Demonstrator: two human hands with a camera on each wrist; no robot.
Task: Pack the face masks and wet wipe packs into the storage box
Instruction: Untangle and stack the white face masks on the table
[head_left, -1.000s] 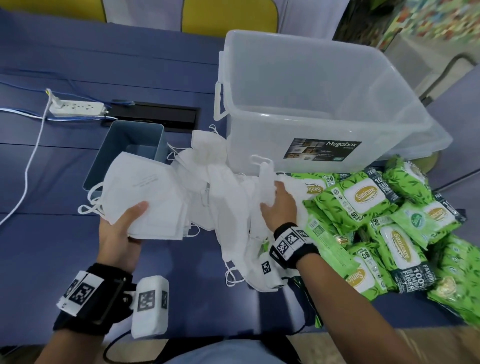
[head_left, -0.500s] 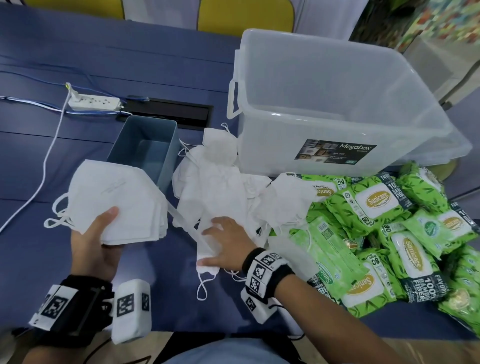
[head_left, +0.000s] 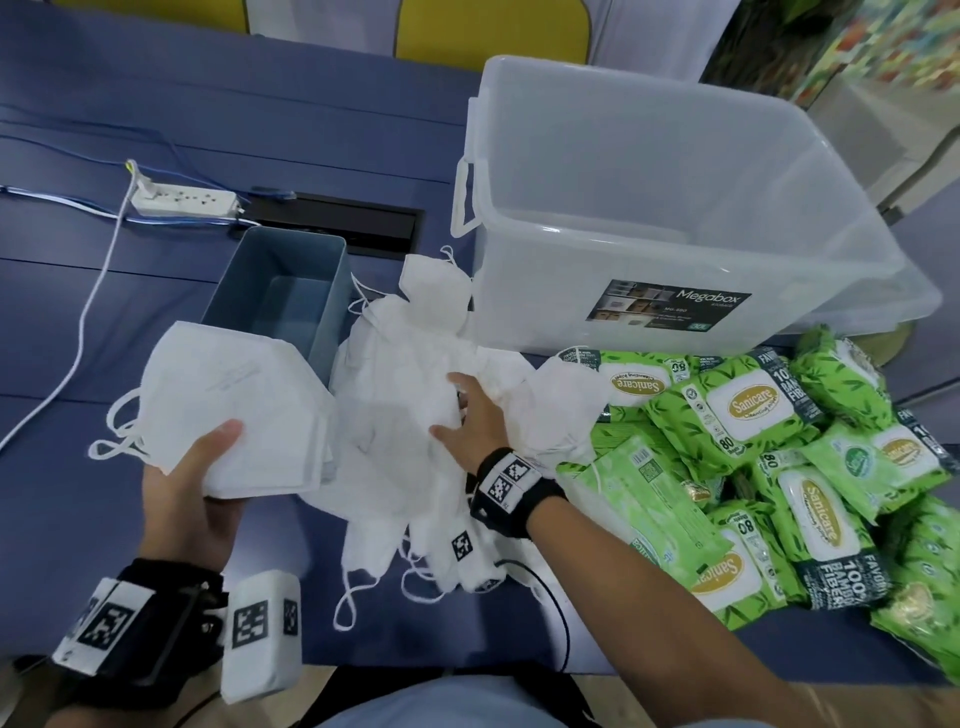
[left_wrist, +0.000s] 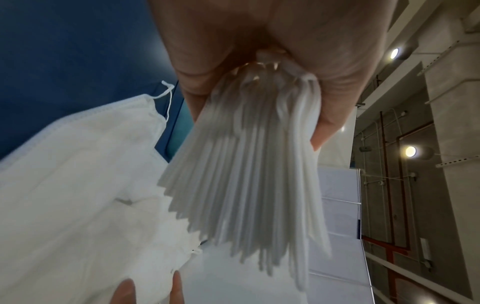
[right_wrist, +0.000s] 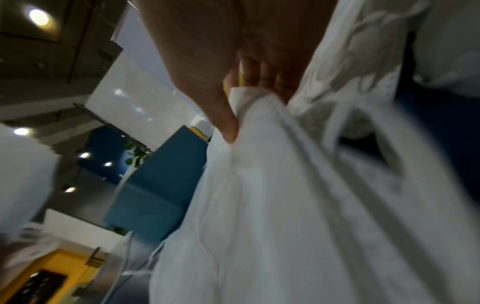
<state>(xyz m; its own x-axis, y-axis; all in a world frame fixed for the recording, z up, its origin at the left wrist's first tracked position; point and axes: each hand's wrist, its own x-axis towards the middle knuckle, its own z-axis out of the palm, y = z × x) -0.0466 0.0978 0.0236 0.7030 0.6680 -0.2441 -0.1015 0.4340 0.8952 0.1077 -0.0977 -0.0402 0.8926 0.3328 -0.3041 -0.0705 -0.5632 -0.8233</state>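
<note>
Between both hands, white folded face masks get gathered.
Left hand (head_left: 192, 499) clamps a squared stack of masks (head_left: 244, 410) for boxing; right hand (head_left: 475, 418) pinches one from the loose pile (head_left: 400, 374) beside it.

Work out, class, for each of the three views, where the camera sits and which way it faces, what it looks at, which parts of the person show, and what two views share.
Head: on the head, facing forward and down at the table, storage box and wet wipe packs; both forearms show.
Left wrist: under the left hand, looking along it at the stack of masks it grips.
Right wrist: under the right hand, looking along it at a loose mask its fingers pinch.
Shared: head and left wrist views both show the held stack.
</note>
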